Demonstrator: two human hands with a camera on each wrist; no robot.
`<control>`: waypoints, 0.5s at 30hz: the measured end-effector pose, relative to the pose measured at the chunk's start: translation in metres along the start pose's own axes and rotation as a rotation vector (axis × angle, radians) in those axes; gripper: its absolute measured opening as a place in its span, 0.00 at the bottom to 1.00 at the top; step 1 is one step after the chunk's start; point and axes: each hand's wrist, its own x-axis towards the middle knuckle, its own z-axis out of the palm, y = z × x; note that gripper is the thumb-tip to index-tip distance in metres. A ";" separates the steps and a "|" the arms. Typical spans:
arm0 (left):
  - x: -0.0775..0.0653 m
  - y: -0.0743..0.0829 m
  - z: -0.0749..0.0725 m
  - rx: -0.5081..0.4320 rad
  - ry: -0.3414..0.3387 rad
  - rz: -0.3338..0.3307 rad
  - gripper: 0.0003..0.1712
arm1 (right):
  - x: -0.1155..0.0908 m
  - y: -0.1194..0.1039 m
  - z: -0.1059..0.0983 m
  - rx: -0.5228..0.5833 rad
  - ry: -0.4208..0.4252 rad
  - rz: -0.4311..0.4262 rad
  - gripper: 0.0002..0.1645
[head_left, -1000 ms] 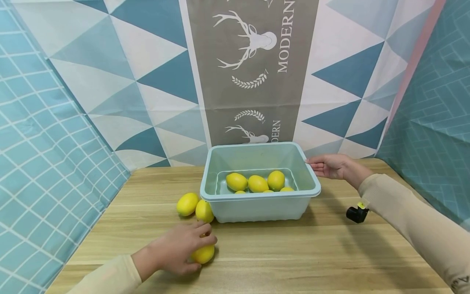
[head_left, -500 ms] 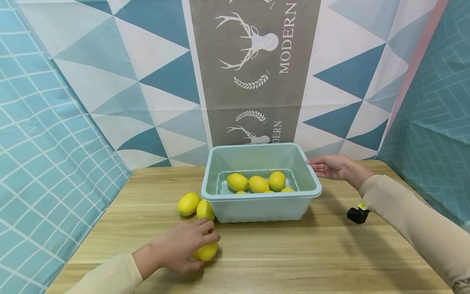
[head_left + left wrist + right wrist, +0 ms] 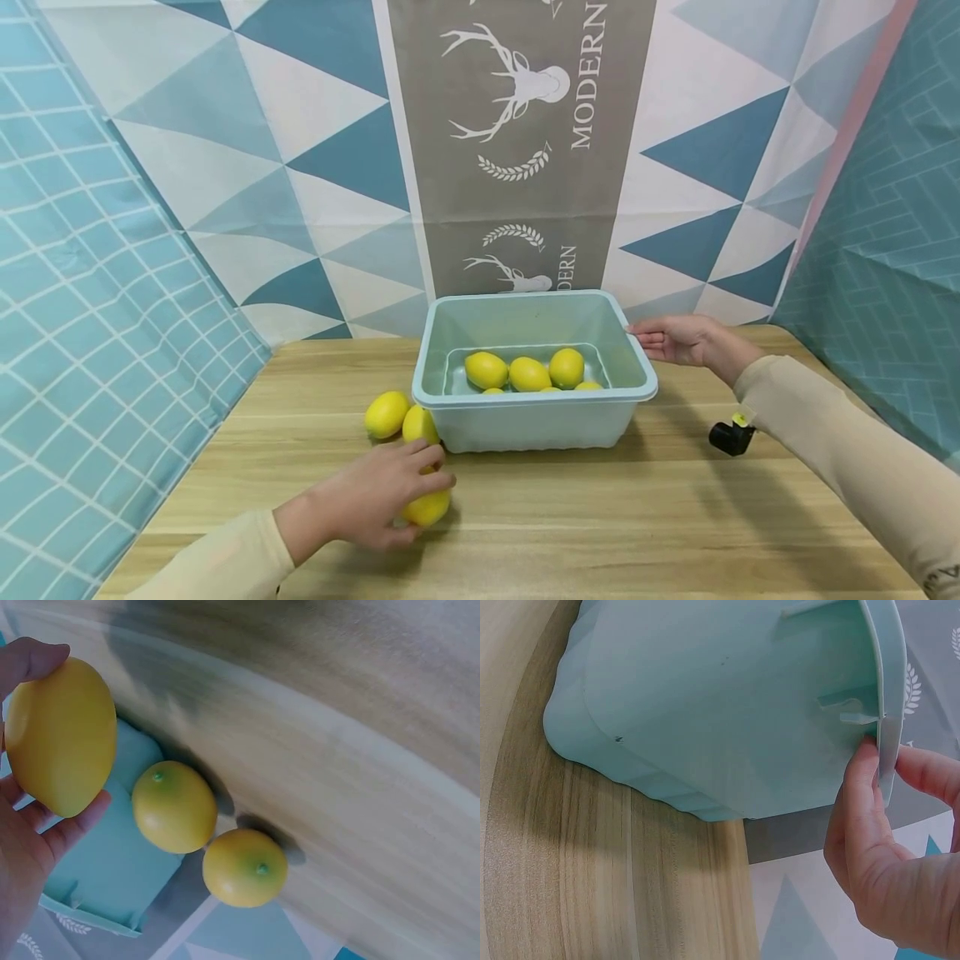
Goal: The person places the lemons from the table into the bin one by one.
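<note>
In the head view my left hand [image 3: 386,497] holds a yellow lemon [image 3: 427,507] low over the wooden table, left of centre. The left wrist view shows this lemon [image 3: 64,739] between thumb and fingers. Two more lemons lie by the container's left side, one lemon [image 3: 387,415] farther out and one lemon [image 3: 420,425] closer in. My right hand [image 3: 675,340] pinches the rim of a light-green plastic container [image 3: 525,425] at its right side, thumb and fingers on either side of the rim in the right wrist view. Several lemons [image 3: 529,375] lie inside the container.
The wooden table [image 3: 570,525] runs up to a patterned backdrop [image 3: 525,167] close behind the container. Blue tiled cloth [image 3: 112,292] hangs on the left, and a teal cloth [image 3: 885,250] on the right. A small black camera [image 3: 730,436] sits at the right wrist.
My left hand has shifted slightly right and up with the lemon. The right hand keeps its hold on the container's rim, and the container stands where it was.
</note>
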 end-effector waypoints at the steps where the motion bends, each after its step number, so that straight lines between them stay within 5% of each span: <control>1: 0.001 0.000 -0.002 0.000 0.001 0.002 0.33 | 0.000 0.000 0.000 0.001 0.004 0.001 0.14; 15: 0.009 -0.004 -0.017 0.048 0.013 0.019 0.33 | 0.000 0.000 0.000 0.012 0.026 0.003 0.15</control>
